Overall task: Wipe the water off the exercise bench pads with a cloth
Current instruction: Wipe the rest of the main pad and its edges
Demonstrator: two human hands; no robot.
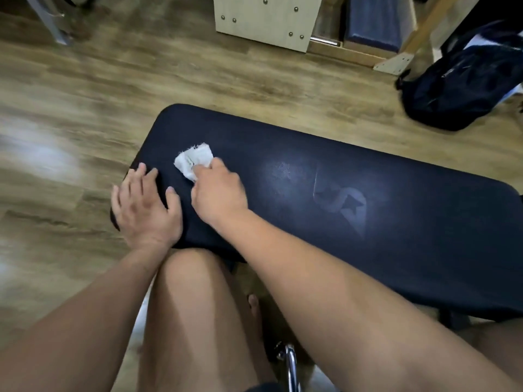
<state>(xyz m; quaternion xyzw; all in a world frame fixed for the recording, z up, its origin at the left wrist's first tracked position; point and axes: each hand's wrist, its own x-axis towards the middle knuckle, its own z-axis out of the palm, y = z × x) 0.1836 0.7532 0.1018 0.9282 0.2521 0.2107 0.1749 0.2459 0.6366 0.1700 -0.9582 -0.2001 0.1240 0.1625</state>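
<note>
A long black bench pad point(396, 236) runs from the middle of the view to the right edge, with a faint star logo point(343, 206) on it. A patch of water droplets point(281, 169) glistens near its middle. My right hand point(218, 192) holds a small crumpled white cloth point(194, 159) down on the pad's left end, fingers curled over the cloth. My left hand point(144, 205) rests flat on the pad's left corner, fingers spread.
Wooden floor point(85, 123) surrounds the bench. A dark backpack point(464, 83) lies at the right rear. A pale wooden cabinet point(266, 21) and wooden frame stand at the back. My bare knee point(195, 306) is below the pad, with a chrome bar point(291, 366) beside it.
</note>
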